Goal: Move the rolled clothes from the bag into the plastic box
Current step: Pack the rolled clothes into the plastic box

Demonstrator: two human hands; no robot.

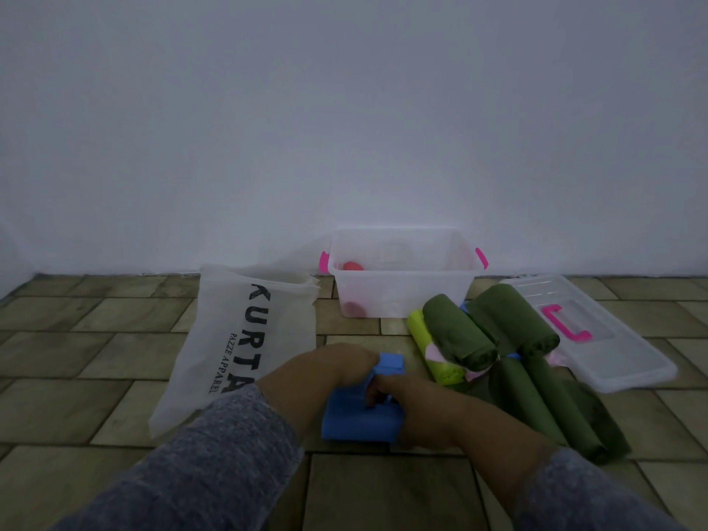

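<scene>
Blue cloth (pixel 358 417), a folded or rolled garment, lies on the tiled floor (pixel 115 339) at about 6 o'clock of the head view, and both hands are on it. The left hand (pixel 337 364) rests on its far end with the fingers curled over the edge; the right hand (pixel 406 406) presses on its near part with fingers bent, so each grip is closed on the blue cloth. Grey sleeves (pixel 214 465) cover both forearms. At 9 o'clock from the hands lies the white bag (pixel 245 339), flat, with dark letters printed on it. At 12 o'clock stands the clear plastic box (pixel 402 277) with pink handles, against the wall; something red (pixel 353 266) shows inside it, at its left side. At 3 o'clock a pile of rolled clothes lies on the floor: dark green rolls (pixel 509 323) and a light green roll (pixel 433 354), touching each other. Just beyond them at 2 o'clock lies the clear lid (pixel 613 350) with a pink handle.
</scene>
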